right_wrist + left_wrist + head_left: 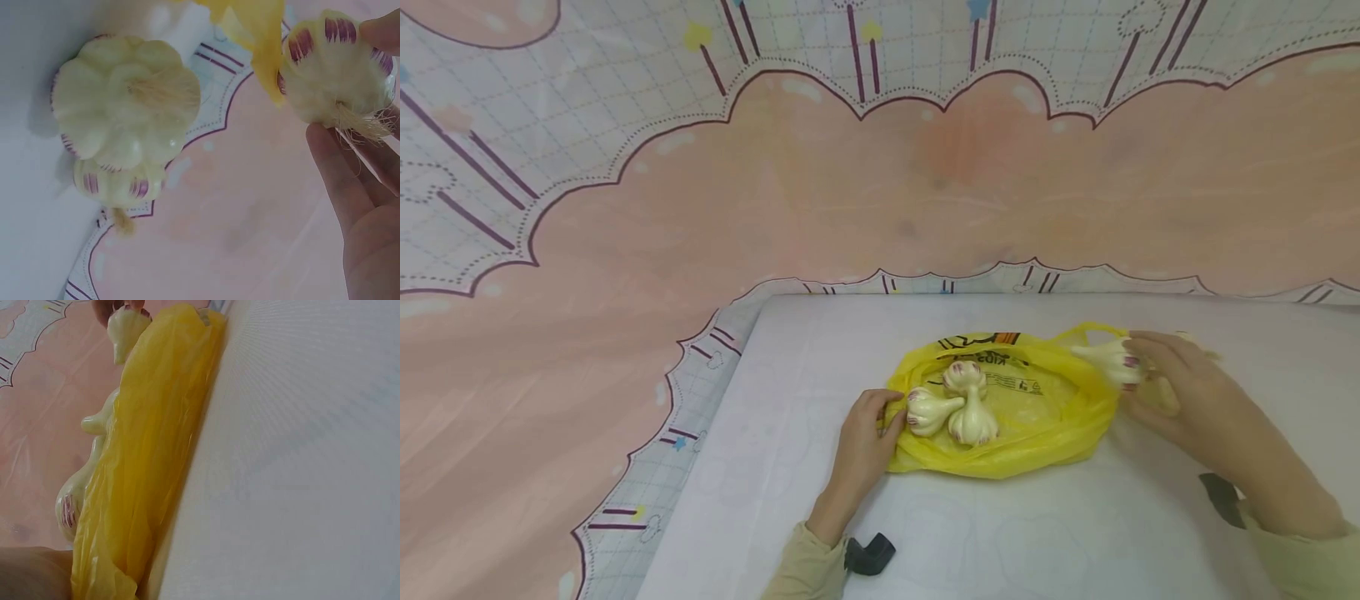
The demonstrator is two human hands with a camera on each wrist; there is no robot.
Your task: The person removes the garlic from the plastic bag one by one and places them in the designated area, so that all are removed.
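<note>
A yellow plastic bag (1000, 467) lies spread open on the white table, with three garlic bulbs (973, 421) inside at its left. At the bag's left edge my left hand (859, 442) pinches the plastic between thumb and fingers. My right hand (1195, 400) grips another garlic bulb (1108, 360) at the bag's right rim, stem pointing left over the opening. The right wrist view shows fingertips and thumb around this held bulb (334, 75), its roots facing the camera. Two more bulbs sit on the table beside the right hand, a nearer one (125, 100) partly covering a farther one (119, 184).
The white table (760, 450) ends at a back edge, where a pink and white patterned cloth (850, 200) hangs behind and along the left side. Black pieces show at both wrists, one by the left sleeve (870, 554).
</note>
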